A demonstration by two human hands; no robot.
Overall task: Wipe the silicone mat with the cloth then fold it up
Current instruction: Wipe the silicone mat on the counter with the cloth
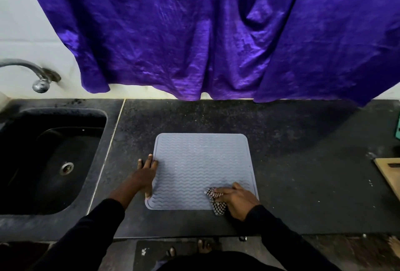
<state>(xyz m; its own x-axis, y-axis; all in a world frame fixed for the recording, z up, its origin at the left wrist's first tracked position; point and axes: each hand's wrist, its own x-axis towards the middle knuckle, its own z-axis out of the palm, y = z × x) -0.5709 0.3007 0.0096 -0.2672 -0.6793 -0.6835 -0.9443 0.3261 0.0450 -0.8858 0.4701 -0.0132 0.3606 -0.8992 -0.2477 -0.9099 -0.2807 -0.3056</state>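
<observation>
Head view, single frame.

Grey square silicone mat [201,169] with wavy ridges and rounded corners lies flat on the black speckled stone counter [216,117], near the counter's front edge and to the right of the black sink [65,111]. The mat is unfolded, all four corners down.

Left hand [147,175]: fingers straight and slightly spread, palm down along the mat's left edge. Some fingertips rest on the mat's rim, the outer ones on the counter just beside it. It grips nothing. Black sleeve to the wrist.

Right hand [236,200]: fingers curled over a bunched black-and-white checked cloth [216,202], pressing it onto the mat at the near right corner. One end of the cloth shows ahead of the fingers on the mat. The other end hangs past the mat's near edge onto the counter. Black sleeve here as well.

Surroundings: a round metal drain [66,168] sits in the sink's floor. A curved metal tap [32,73] comes out of the white wall above the sink. A shiny purple curtain [173,32] hangs over the wall, its hem reaching the back of the counter. At the right edge, a light wooden board [389,175] lies on the counter, partly cut off. Bare toes [204,245] show below the counter front.
</observation>
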